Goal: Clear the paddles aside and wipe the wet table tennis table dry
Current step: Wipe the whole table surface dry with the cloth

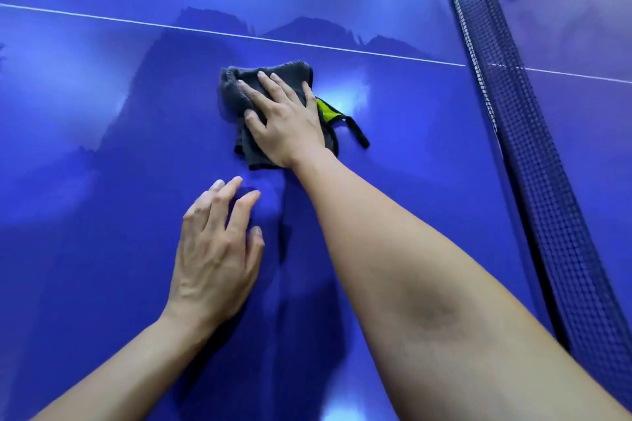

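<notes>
The right hand [287, 123] is pressing flat, fingers straight and spread, on the grey cloth [236, 92], which is lying bunched on the blue table [102, 181] just this side of the white line [102, 15], near the net [533, 147]. The left hand [215, 249] is resting relaxed on the table, holding nothing. The cloth is looking soft, light and limp, so a flat palm over its middle is probably serving better than a pinch.

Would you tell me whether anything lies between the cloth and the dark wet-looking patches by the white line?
Nothing visible does. The right hand presses the grey cloth on the table, and only bare surface separates it from the patches at the white line. The net stands off to the right; the left hand lies nearer.
</notes>
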A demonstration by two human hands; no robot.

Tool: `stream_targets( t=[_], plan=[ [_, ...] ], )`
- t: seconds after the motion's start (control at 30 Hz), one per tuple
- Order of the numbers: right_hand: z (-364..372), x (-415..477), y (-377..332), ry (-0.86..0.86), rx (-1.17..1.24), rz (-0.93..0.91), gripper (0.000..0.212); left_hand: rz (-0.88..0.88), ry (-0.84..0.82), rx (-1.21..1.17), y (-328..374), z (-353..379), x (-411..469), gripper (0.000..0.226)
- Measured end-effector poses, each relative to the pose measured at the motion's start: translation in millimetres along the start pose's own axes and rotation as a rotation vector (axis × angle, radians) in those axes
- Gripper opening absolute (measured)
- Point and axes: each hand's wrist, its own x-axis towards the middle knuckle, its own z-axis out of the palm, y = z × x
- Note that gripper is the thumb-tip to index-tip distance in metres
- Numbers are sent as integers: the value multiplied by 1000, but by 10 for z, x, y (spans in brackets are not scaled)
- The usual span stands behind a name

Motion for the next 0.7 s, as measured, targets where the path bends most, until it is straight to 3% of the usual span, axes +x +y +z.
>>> stream_targets(
  t=[0.13, 0.43, 0.7],
  plan=[
    [-153, 175, 595, 11, 36, -3, 51, -16, -14, 22, 438, 270, 205, 47],
    [-813, -168, 2857, 127, -68, 438, 56, -122, 1, 115, 934, 536, 371, 46],
    [-703, -70, 2730, 237, -75, 647, 60, -94, -17, 39, 791, 419, 394, 46]
  ],
)
